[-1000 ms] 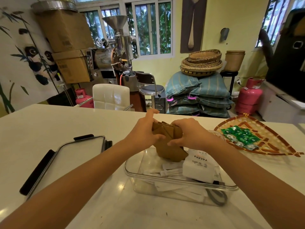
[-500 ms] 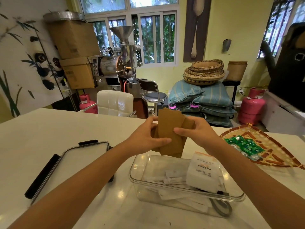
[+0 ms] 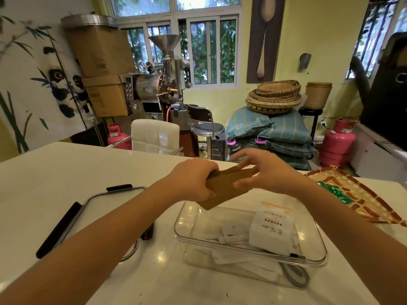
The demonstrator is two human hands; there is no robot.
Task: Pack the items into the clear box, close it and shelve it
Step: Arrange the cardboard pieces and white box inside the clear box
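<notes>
Holding a stack of brown sleeves (image 3: 226, 186) just above the far-left corner of the box (image 3: 251, 252), so the drop is basically straight down and a bit toward the body. Long axis tilted, running from low near the left hand (image 3: 193, 181) up toward the right hand (image 3: 268, 172). Left hand wrapped tight around the low end, clearly doing the carrying and nearer the box; right hand spread open, only fingertips (image 3: 244, 167) grazing the upper edge. Probably just squaring the stack before lowering it in.

Box sitting open on the white table (image 3: 66, 172), already part full: white pouch (image 3: 273, 230) leaning at the right side, flat white packets underneath. Lid (image 3: 92, 214) lying off to the left, not yet on. Woven tray (image 3: 363, 199) with green sachets (image 3: 332, 191) at far right, looks unpacked so far. Cluttered room behind: roaster (image 3: 158, 84), gas bottles, sacks, baskets. No shelf clearly visible.
</notes>
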